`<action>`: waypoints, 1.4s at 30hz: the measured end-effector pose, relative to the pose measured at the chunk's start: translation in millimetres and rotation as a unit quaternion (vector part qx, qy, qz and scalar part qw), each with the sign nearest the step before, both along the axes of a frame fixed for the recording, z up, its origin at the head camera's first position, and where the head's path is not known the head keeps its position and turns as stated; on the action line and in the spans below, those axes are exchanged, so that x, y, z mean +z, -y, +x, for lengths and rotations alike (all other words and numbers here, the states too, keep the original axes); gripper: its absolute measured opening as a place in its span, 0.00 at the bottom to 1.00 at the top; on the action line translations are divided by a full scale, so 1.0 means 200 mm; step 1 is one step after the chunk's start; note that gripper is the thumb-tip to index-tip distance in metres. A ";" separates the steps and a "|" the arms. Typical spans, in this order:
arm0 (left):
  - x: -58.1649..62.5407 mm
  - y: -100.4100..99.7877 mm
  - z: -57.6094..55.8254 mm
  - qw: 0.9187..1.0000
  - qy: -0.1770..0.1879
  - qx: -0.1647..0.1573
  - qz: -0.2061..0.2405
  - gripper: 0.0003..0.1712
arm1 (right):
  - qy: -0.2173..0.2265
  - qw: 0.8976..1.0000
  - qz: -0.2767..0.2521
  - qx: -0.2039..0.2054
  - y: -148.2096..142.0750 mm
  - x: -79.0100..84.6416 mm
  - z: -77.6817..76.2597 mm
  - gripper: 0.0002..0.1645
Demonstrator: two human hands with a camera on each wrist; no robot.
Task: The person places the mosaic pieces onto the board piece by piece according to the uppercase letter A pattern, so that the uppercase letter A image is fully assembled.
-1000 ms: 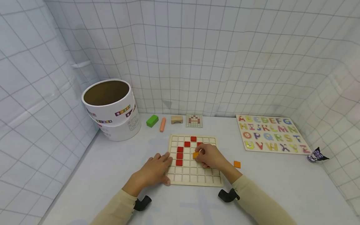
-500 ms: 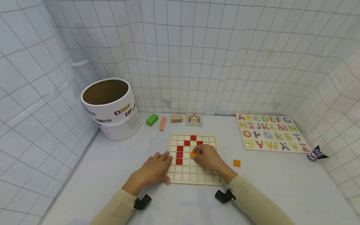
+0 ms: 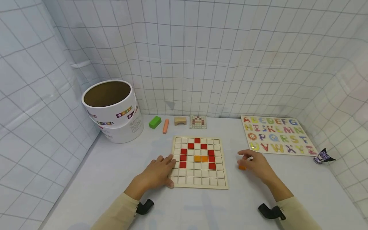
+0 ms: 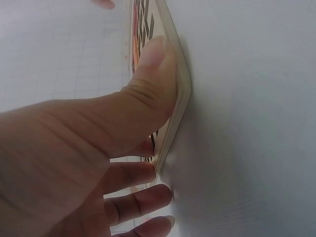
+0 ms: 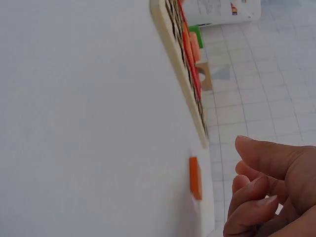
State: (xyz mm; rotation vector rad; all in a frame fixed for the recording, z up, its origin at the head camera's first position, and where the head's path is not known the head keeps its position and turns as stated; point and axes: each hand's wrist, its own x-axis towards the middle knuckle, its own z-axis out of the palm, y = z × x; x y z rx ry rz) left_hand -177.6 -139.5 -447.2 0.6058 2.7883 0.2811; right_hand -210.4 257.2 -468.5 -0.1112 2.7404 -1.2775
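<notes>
A wooden grid board (image 3: 198,182) lies flat on the table. Red square tiles (image 3: 183,158) form an arch on it, and two orange tiles (image 3: 201,158) sit side by side within. My left hand (image 3: 158,172) rests on the board's left edge, fingers spread; in the left wrist view its thumb (image 4: 153,74) lies over the rim. To the right of the board, my right hand (image 3: 256,166) hovers by a loose orange tile (image 3: 242,167), partly covering it. The right wrist view shows that tile (image 5: 196,178) apart from the bent fingers, which hold nothing.
Behind the board stand a green block (image 3: 155,122), an orange stick (image 3: 165,126), a wooden arch block (image 3: 180,120) and a pattern card (image 3: 198,122). A white bucket (image 3: 115,123) is back left. An alphabet board (image 3: 276,139) and small figurine (image 3: 323,156) lie right.
My right hand has let go of an orange tile in the grid and moved right to the loose orange tile. The left hand has stayed in place.
</notes>
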 end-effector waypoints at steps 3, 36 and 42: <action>0.00 0.00 0.00 1.000 -0.001 0.001 -0.006 0.52 | 0.018 1.000 0.019 -0.012 -0.07 -0.01 0.03 0.24; -0.01 -0.01 -0.01 1.000 -0.005 0.000 -0.014 0.53 | 0.062 0.983 -0.173 0.000 -0.11 -0.01 -0.08 0.26; 0.00 -0.01 0.00 1.000 0.000 0.003 -0.014 0.53 | 0.060 0.967 -0.248 -0.002 -0.06 0.04 -0.17 0.29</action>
